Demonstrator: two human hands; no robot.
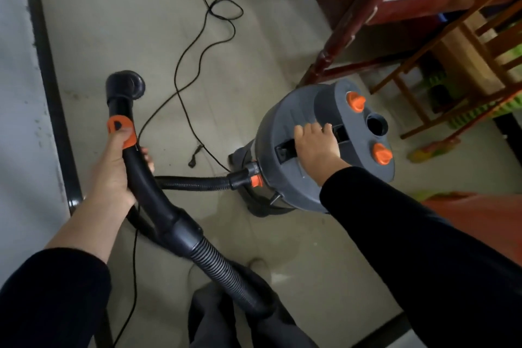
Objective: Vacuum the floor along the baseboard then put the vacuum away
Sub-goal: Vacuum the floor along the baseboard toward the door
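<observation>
A grey canister vacuum (296,178) with orange knobs stands on the floor right of centre. My right hand (317,147) grips the carry handle on its lid. My left hand (113,169) grips the black curved hose handle (149,189), thumb against its orange slider (121,130). The round black nozzle end (127,85) points away from me, off the floor. The ribbed hose (223,268) loops down past my legs and back to the canister's inlet (243,179). The dark baseboard (53,110) runs along the white wall on the left.
The black power cord (195,45) lies in loose loops on the floor ahead, its plug (195,159) lying near the canister. A dark red wooden furniture frame (361,17) and a light wooden chair (466,65) stand at the right. My shoe (258,265) shows below.
</observation>
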